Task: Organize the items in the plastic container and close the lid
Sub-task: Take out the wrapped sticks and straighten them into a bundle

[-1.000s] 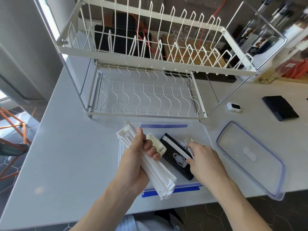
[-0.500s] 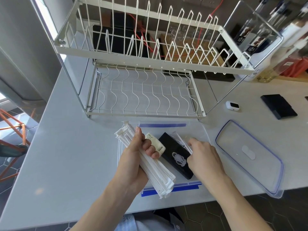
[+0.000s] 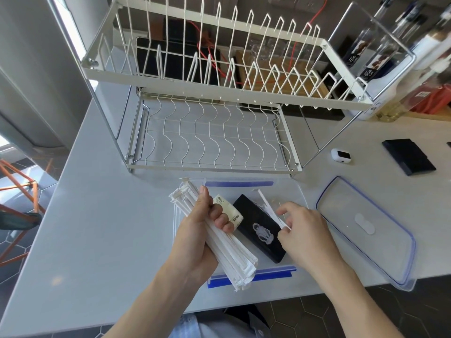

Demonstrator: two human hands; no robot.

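A: Why is the left hand [image 3: 195,236] wrapped around that bundle of white paper-wrapped sticks [image 3: 219,242]?

B: Likely to keep them together, clear of the container [image 3: 296,191] at six o'clock from the dish rack [image 3: 212,132]. The right hand [image 3: 305,236] pinches one loose stick [image 3: 271,211] beside the black box [image 3: 260,231].

A: The lid [image 3: 366,230]?

B: At three o'clock, off.

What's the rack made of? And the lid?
The rack looks like metal wire with a cream-white coating: thin, stiff bent rods and a faint sheen. The lid seems to be clear plastic with a blue rim; the counter shows through it.
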